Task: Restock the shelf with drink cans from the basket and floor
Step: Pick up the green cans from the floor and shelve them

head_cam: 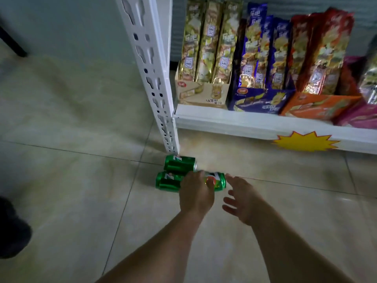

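Observation:
Three green drink cans lie on their sides on the tiled floor at the foot of the white shelf post (152, 78). One can (179, 163) rests against the post's base. A second can (167, 181) lies just in front of it. A third can (218, 180) lies to the right, end to end with the second. My left hand (195, 194) reaches down over the gap between the second and third cans, fingers curled on the third can's left end. My right hand (241, 200) hovers just right of that can, fingers spread, holding nothing.
The bottom shelf (234, 123) carries display boxes of gold (204, 58), purple (259, 64) and red (318, 66) snack packs. A yellow starburst sticker (305, 140) is on its front edge. A dark shape (12, 229) lies at the floor's left edge.

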